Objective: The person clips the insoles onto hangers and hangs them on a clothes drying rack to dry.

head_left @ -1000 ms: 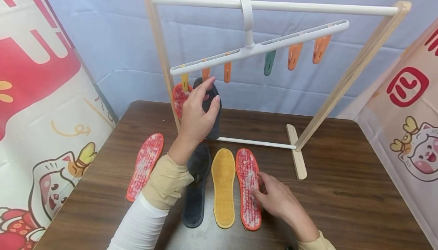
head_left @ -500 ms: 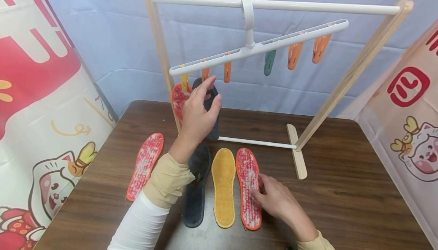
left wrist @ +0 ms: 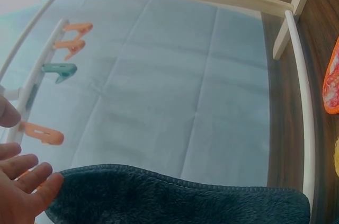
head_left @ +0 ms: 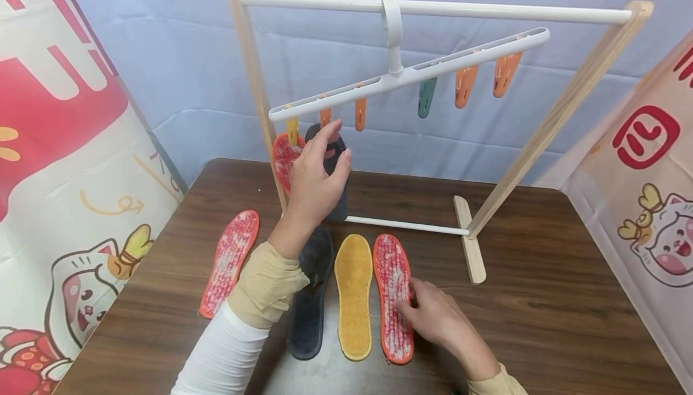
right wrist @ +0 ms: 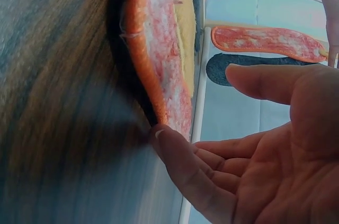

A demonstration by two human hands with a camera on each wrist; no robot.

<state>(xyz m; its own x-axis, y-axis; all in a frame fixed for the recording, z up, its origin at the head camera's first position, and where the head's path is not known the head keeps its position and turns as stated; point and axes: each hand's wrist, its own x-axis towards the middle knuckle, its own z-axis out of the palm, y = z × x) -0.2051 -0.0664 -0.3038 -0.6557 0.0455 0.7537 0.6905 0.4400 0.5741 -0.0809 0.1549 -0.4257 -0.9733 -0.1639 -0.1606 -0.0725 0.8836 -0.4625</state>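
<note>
My left hand (head_left: 316, 181) is raised in front of a dark hanging insole (head_left: 338, 196), its fingers loosely extended near the insole's top edge. An orange clip (head_left: 325, 117) sits just above that insole; where they meet is partly hidden. Beside it, a red-and-white insole (head_left: 284, 157) hangs from a yellow clip (head_left: 292, 130). Low on the table, my right hand (head_left: 435, 314) is at the right edge of a red-and-white insole (head_left: 394, 299). In the right wrist view a fingertip (right wrist: 164, 136) touches the orange rim, and the thumb stands apart.
A yellow insole (head_left: 354, 299), a dark insole (head_left: 311, 293) and another red-and-white insole (head_left: 230, 263) lie on the brown table (head_left: 541, 323). The white hanger (head_left: 411, 76) tilts down leftward from the rack's top rod (head_left: 514, 13). Orange and green clips (head_left: 426, 97) hang along it.
Both hands stay almost in place. The hanger's right end sways very slightly.
</note>
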